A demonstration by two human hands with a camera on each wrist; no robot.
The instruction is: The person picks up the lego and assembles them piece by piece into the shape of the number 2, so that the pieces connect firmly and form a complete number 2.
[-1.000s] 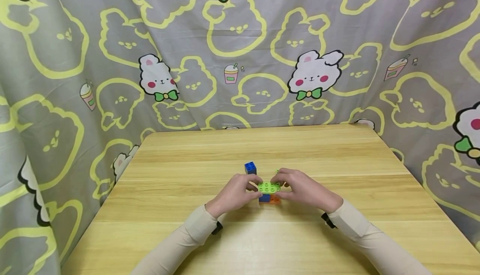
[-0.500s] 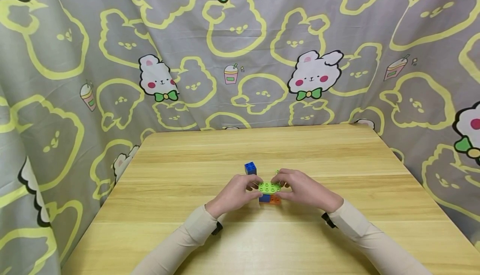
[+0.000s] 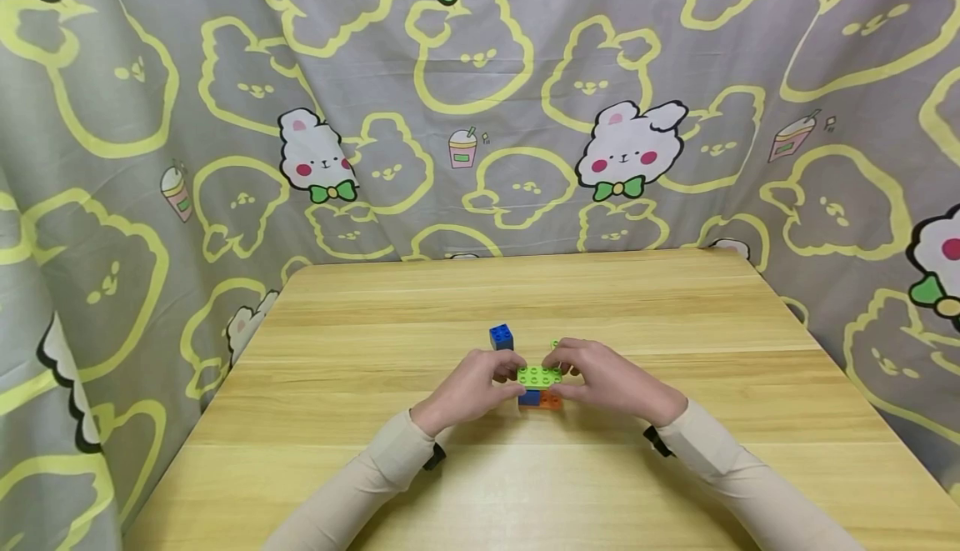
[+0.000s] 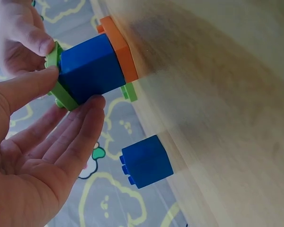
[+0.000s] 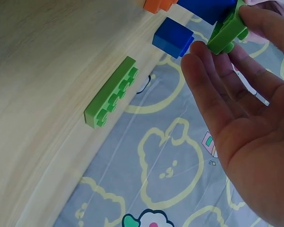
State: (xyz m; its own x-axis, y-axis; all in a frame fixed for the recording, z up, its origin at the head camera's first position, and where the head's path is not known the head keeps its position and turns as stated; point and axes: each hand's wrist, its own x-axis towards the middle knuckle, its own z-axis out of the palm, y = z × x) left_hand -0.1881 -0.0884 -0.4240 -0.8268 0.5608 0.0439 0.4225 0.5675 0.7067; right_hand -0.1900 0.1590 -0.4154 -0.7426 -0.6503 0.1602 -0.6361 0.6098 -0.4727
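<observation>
Green is seen on the top brick [image 3: 534,378] and long brick [image 5: 107,92], blue on the middle brick [image 4: 92,66] and lone brick [image 4: 147,161], orange on the bottom brick [image 4: 120,52]. The yellow-brown table [image 3: 525,493] is wood-grained; the grey curtain [image 3: 442,192] is printed with yellow outlines.

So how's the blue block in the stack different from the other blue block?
The stacked blue block sits on an orange brick; the lone blue block stands right on the table. A green brick covers the stacked block's top, but the lone block's top studs show. The left hand and right hand hold the green brick above the stacked block; neither touches the lone block. Both blocks are blue.
</observation>
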